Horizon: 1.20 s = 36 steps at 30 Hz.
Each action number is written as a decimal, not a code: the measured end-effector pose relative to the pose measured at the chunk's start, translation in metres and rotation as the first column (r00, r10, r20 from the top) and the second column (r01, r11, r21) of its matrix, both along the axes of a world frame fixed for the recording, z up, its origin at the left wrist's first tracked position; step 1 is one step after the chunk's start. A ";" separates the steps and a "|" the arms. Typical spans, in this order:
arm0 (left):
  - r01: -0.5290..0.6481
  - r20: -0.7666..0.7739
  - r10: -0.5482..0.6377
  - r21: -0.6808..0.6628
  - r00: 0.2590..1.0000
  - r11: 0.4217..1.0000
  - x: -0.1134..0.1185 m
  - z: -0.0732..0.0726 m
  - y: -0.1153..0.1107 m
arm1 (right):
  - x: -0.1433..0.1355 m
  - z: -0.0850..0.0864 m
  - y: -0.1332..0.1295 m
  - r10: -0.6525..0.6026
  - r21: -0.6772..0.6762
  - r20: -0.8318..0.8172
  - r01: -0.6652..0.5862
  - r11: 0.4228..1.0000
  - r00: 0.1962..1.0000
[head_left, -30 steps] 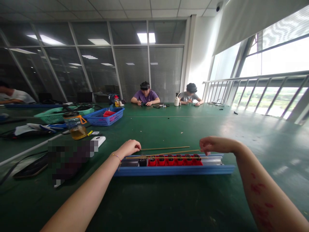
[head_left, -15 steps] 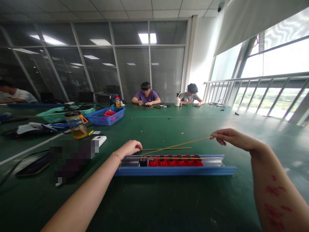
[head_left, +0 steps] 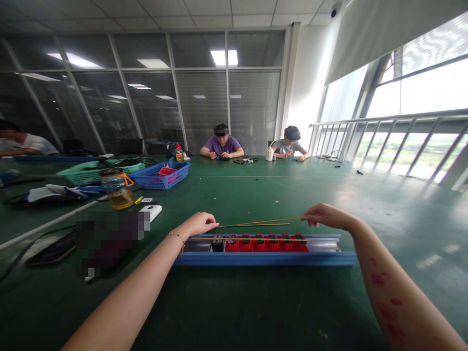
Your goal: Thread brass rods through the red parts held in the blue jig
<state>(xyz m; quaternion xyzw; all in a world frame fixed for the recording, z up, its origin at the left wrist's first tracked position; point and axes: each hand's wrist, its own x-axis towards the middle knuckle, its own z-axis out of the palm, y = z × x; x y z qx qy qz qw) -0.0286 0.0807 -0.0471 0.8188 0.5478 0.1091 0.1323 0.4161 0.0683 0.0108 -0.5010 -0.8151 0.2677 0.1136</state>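
My left hand (head_left: 201, 224) is closed in a pinch at the left ends of two thin tan sticks just behind a blue rail (head_left: 263, 259). My right hand (head_left: 317, 215) pinches the raised right end of one thin stick (head_left: 266, 222), which slopes down leftward to my left hand. The other thin stick (head_left: 281, 224) lies almost level beneath it. A further stick (head_left: 256, 239) rests lengthwise along the rail. Inside the rail's silvery channel sit several red holders (head_left: 259, 246) with black pieces in them, and a black block (head_left: 217, 244) at their left end.
Left on the green table stand a blue basket (head_left: 161, 179), a green basket (head_left: 80, 176) and a jar of amber liquid (head_left: 119, 191). A black phone (head_left: 51, 251) and a white device (head_left: 153, 211) lie nearer. Two people sit across the table, another at far left.
My right hand has moved left and lower, bringing its stick down from a steep slant to nearly parallel with the one behind the rail. My left hand has barely shifted.
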 end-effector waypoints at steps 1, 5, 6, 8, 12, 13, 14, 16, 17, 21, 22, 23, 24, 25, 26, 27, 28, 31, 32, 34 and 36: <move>0.002 0.004 -0.002 -0.003 1.000 1.000 0.000 0.000 0.000 | -0.006 -0.005 0.003 0.012 0.017 0.040 -0.012 1.000 0.999; 0.012 0.014 -0.012 -0.011 1.000 1.000 0.000 -0.001 0.001 | -0.030 -0.024 0.013 -0.019 0.171 0.244 -0.024 0.985 0.970; 0.013 0.012 -0.013 -0.011 1.000 1.000 -0.001 -0.002 0.002 | -0.034 -0.029 0.015 -0.037 0.200 0.273 -0.018 0.980 0.961; 0.016 0.014 -0.016 -0.012 1.000 1.000 -0.001 -0.002 0.003 | -0.042 -0.038 0.021 -0.075 0.236 0.298 0.002 0.972 0.952; 0.029 0.020 -0.029 -0.011 0.999 1.000 -0.002 -0.002 0.002 | -0.048 -0.051 0.027 -0.118 0.276 0.329 0.024 0.961 0.937; 0.031 0.021 -0.031 -0.009 0.999 0.999 -0.002 -0.002 0.002 | -0.048 -0.052 0.028 -0.118 0.277 0.332 0.023 0.961 0.936; 0.032 0.021 -0.032 -0.008 0.999 0.999 -0.002 -0.002 0.002 | -0.048 -0.053 0.028 -0.115 0.274 0.334 0.021 0.962 0.936; 0.031 0.021 -0.031 -0.006 0.999 0.999 -0.002 -0.001 0.002 | -0.048 -0.054 0.028 -0.106 0.267 0.330 0.016 0.964 0.938; 0.030 0.020 -0.030 -0.005 0.999 1.000 -0.002 -0.001 0.002 | -0.048 -0.054 0.028 -0.102 0.265 0.324 0.013 0.964 0.940; 0.022 0.013 -0.022 -0.005 1.000 1.000 0.000 -0.001 0.002 | -0.051 -0.054 0.025 -0.080 0.262 0.297 0.000 0.965 0.952; 0.020 0.011 -0.020 -0.004 1.000 1.000 0.000 -0.001 0.001 | -0.051 -0.054 0.025 -0.076 0.261 0.291 -0.002 0.965 0.954; 0.019 0.010 -0.019 -0.002 1.000 1.000 0.000 -0.001 0.001 | -0.051 -0.052 0.024 -0.074 0.258 0.285 -0.002 0.966 0.956; 0.019 0.009 -0.019 -0.001 1.000 1.000 0.000 0.000 0.001 | -0.050 -0.050 0.024 -0.073 0.255 0.279 0.000 0.967 0.958; 0.018 0.007 -0.018 0.000 1.000 1.000 0.000 0.000 0.001 | -0.048 -0.046 0.023 -0.073 0.252 0.271 0.003 0.968 0.960; 0.017 0.006 -0.017 0.000 1.000 1.000 0.000 0.000 0.000 | -0.046 -0.041 0.021 -0.074 0.249 0.262 0.006 0.969 0.962; 0.017 0.005 -0.017 -0.001 1.000 1.000 0.000 0.000 0.000 | -0.042 -0.034 0.019 -0.075 0.248 0.254 0.010 0.969 0.964; 0.017 0.005 -0.017 -0.003 1.000 1.000 0.000 0.000 0.000 | -0.037 -0.026 0.015 -0.073 0.240 0.246 0.013 0.971 0.967; 0.025 0.006 -0.024 -0.007 1.000 1.000 -0.001 0.000 0.000 | -0.023 0.000 0.000 -0.050 0.158 0.219 0.015 0.987 0.974; 0.029 0.007 -0.029 -0.008 1.000 1.000 -0.001 0.000 0.000 | -0.019 0.008 -0.006 -0.008 0.073 0.199 -0.007 0.997 0.980; 0.034 0.008 -0.034 -0.008 0.999 0.999 -0.001 0.000 0.000 | -0.016 0.020 -0.018 0.075 -0.066 0.170 -0.065 0.996 0.983; 0.036 0.009 -0.036 -0.008 0.999 0.999 -0.001 0.000 0.000 | -0.018 0.025 -0.027 0.116 -0.141 0.172 -0.092 0.986 0.978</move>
